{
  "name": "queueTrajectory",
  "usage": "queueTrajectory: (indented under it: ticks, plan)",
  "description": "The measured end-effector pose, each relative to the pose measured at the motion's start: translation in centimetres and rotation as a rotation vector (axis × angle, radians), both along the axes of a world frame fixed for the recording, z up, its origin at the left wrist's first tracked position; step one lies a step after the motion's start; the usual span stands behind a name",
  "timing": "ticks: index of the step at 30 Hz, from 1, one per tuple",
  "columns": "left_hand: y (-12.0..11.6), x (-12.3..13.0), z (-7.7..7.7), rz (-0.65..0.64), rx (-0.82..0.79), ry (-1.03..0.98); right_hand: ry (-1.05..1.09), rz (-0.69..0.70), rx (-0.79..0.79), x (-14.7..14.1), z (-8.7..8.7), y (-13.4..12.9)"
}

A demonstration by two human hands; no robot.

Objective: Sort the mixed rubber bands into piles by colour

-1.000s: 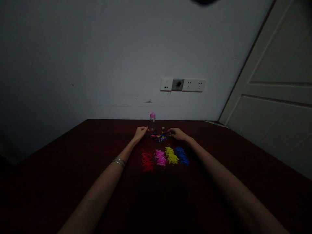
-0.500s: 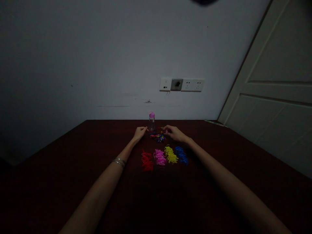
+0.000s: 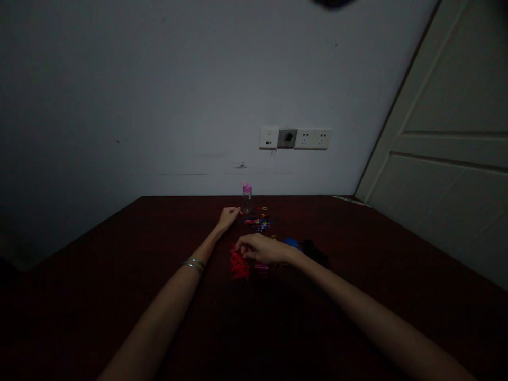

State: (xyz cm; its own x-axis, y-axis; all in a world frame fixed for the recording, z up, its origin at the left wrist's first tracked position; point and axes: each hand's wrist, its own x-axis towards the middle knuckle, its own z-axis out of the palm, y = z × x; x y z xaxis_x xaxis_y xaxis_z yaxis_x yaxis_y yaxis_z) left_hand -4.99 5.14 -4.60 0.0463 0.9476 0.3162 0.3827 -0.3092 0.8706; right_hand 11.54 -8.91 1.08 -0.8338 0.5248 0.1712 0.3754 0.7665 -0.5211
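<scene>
My right hand (image 3: 260, 248) is over the red pile of bands (image 3: 240, 266), its fingers bent together at the pile's upper edge; what they hold is too small to tell. Under that hand a pink pile (image 3: 262, 267) is partly covered, and the yellow pile is almost hidden. A blue pile (image 3: 291, 242) and a black pile (image 3: 315, 253) lie to the right. My left hand (image 3: 229, 217) rests closed beside the clear bottle with a pink cap (image 3: 247, 198), a tiny reddish bit at its fingertips. Mixed coloured bands (image 3: 259, 224) lie in front of the bottle.
The dark red table (image 3: 178, 222) meets a grey wall with a row of sockets (image 3: 296, 138). A pale panelled door (image 3: 448, 143) stands at the right. Some loose bands (image 3: 262, 208) lie right of the bottle.
My right hand has moved from the mixed bands down and left to the red pile, now covering much of the pink and yellow piles. The black pile has come into view. My left hand has stayed put.
</scene>
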Motion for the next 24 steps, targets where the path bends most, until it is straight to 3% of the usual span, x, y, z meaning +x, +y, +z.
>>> queueTrajectory:
  ticks: [4,8,13,17,24]
  plan:
    - [0.0,0.1,0.1,-0.015,0.015,0.016,0.075,-0.105,0.020,2.1,0.7,1.8]
    - [-0.3,0.3,0.1,-0.016,0.032,0.063,0.224,-0.294,0.079,6.5,0.8,5.1]
    - [-0.7,0.6,0.2,-0.047,0.102,0.176,0.282,-0.651,0.132,13.5,-2.0,8.9]
    - [-0.8,0.1,1.1,-0.137,0.096,0.372,0.301,-0.833,0.142,18.1,-4.8,10.6]
    - [-1.3,-0.5,3.5,-0.391,-0.055,0.539,0.372,-0.971,0.053,21.2,-7.5,11.3]
